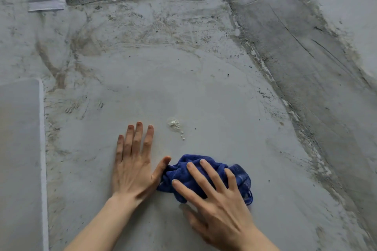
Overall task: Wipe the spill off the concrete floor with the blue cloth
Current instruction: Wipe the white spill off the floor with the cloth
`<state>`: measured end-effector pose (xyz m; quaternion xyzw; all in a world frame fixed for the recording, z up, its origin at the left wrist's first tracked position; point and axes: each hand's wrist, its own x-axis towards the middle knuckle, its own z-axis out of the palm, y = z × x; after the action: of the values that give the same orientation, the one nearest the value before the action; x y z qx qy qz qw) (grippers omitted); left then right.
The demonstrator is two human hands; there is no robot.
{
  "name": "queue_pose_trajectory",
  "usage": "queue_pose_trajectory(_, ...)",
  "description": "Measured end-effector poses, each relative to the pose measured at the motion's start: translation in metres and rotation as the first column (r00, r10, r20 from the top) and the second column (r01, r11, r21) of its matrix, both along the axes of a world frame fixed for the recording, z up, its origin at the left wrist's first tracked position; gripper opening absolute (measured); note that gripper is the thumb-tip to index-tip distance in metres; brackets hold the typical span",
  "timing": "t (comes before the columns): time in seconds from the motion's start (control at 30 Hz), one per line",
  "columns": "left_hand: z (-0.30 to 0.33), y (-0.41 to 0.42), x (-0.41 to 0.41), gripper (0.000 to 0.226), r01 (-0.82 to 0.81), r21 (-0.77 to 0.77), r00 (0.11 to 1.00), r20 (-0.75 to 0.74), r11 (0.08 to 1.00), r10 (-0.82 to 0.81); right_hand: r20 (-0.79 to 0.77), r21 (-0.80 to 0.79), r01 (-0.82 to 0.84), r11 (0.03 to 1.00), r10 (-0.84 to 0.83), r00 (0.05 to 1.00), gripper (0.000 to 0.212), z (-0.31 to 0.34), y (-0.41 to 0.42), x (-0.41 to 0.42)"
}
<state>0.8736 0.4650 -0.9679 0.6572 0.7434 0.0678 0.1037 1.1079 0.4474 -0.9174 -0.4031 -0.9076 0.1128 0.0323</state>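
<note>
We see the left hand lying flat on the grey, stained concrete floor, its fingers straight and close together and its thumb reaching out to touch the edge of the crumpled dark blue cloth. The right hand rests on top of that cloth with its fingers spread wide, pushing it down onto the floor. The small whitish spill with tiny drops sits on the floor just past the cloth, near the left fingertips, and nothing touches it.
</note>
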Motion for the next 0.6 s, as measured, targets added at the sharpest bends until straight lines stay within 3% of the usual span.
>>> queue_pose_trajectory(0.1,-0.001,0.001,0.001,0.090,-0.006,0.005,1.000,-0.017,1.000,0.006,0.034,0.002,-0.029,1.000,0.029,0.999,0.070,-0.006,0.000,-0.006)
queue_pose_trajectory(0.23,-0.003,0.001,0.001,0.095,-0.007,0.003,0.999,-0.034,1.000,0.008,0.014,0.018,0.052,0.998,-0.053,0.999,0.066,-0.012,-0.007,-0.022)
queue_pose_trajectory(0.47,-0.001,0.000,0.002,0.097,-0.006,0.003,0.999,-0.048,1.000,0.006,-0.094,0.070,0.306,0.950,-0.299,0.950,0.022,-0.017,-0.012,-0.058)
queue_pose_trajectory(0.6,0.000,0.000,0.000,0.093,0.005,-0.012,0.999,-0.053,1.000,-0.006,-0.164,0.168,0.367,0.915,-0.341,0.926,0.026,-0.027,-0.005,-0.056)
